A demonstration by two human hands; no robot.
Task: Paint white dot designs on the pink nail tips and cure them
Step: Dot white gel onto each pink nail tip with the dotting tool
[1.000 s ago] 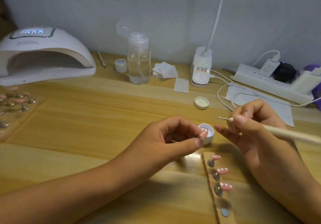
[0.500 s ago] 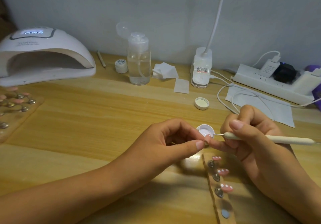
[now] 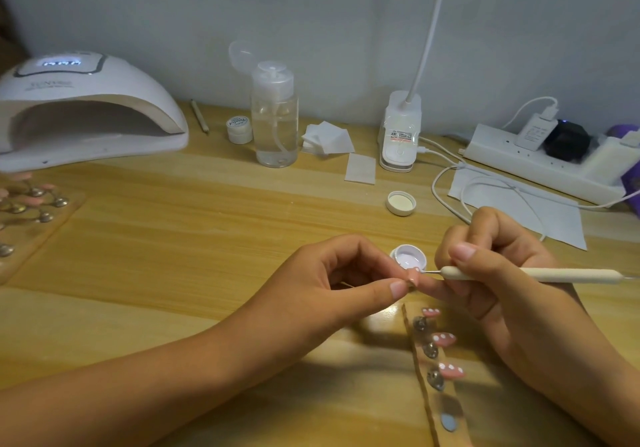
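1. One pink nail tip (image 3: 516, 275) is pinched by the left hand (image 3: 329, 290), beside the white gel pot (image 3: 408, 256).
2. The right hand (image 3: 502, 308), gripping the dotting tool (image 3: 554, 275), has lowered its point onto that tip, so dotting is starting.
3. Three dotted tips (image 3: 444, 339) wait nearby, not yet cured.

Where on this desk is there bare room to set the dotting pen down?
Widest bare wood: mid-desk, bordered by the nail lamp, pump bottle, stand board and the left hand pinching a nail tip. Crowded: back right with power strip and cables, and near right, where paint pot and nail strip crowd the right hand and dotting pen.
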